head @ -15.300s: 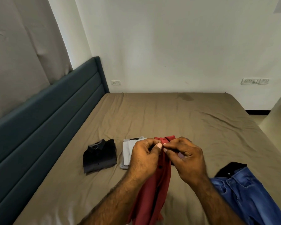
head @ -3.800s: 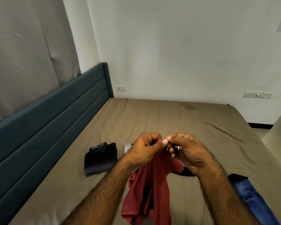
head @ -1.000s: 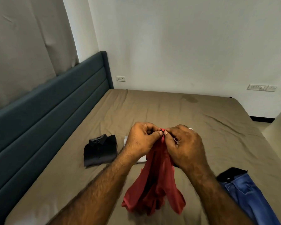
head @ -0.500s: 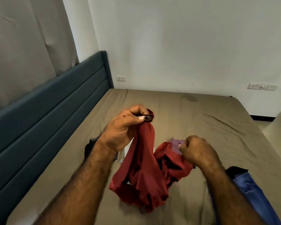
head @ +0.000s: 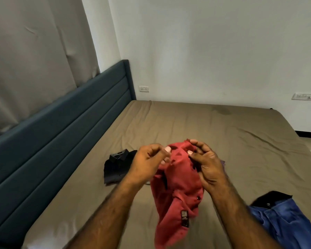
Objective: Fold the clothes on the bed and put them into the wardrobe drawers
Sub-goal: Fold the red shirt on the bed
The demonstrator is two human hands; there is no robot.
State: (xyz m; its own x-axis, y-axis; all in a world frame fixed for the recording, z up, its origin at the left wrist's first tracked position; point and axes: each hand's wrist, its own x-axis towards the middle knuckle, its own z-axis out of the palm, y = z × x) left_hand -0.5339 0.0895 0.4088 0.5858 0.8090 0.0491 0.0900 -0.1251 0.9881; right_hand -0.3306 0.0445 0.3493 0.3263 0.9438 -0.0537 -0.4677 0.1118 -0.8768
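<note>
From my feed, a wide bed (head: 196, 130) with a creased brown sheet fills the middle of the frame. A dark teal padded headboard (head: 61, 133) runs along the left side, and a pale curtain (head: 29, 51) hangs above it in the upper left. A white wall (head: 214, 47) closes the far side, with a socket (head: 144, 89) near the headboard's end and a switch plate (head: 302, 96) at the right edge.

I see the red shirt (head: 176, 194) at centre frame, bunched and hanging in a crumpled column from both hands down toward the sheet. A dark label shows low on it and a small button sits to the right of its middle.

My left hand (head: 149, 164) has its fingers curled on the shirt's upper left edge, thumb against the cloth. My right hand (head: 206, 166) pinches the top of the fabric between thumb and fingertips.

A folded black shirt (head: 117, 166) lies on the sheet left of centre, beside the left hand. Blue jeans (head: 287, 223) sit crumpled in the lower right corner, with a black garment (head: 271, 196) partly under their top edge.
</note>
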